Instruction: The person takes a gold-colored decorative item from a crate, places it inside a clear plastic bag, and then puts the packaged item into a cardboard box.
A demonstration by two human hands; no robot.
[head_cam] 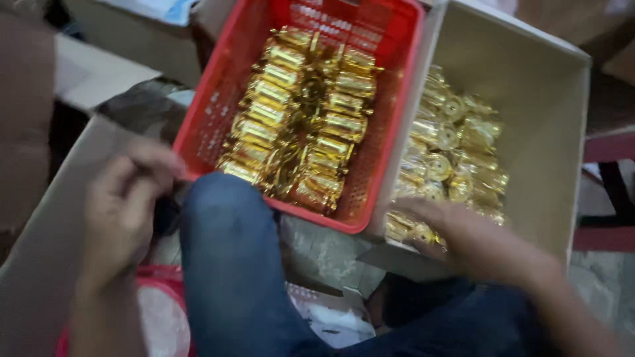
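A red plastic basket (390,125) rests against my knee in blue jeans (228,264). It holds several shiny gold plastic parts joined on moulded frames (297,112). To its right a beige cardboard box (536,99) holds several loose gold pieces (456,152). My right hand (456,235) reaches into the near corner of that box, fingers among the gold pieces; whether it grips one is blurred. My left hand (126,198) is curled at the basket's near-left corner, fingers bent together, with nothing clearly seen in it.
A second red basket (159,291) with whitish contents lies under my left forearm. A large flat cardboard sheet (40,264) stands at the left. More boxes (132,46) sit behind. A rough concrete floor (324,251) shows between my legs.
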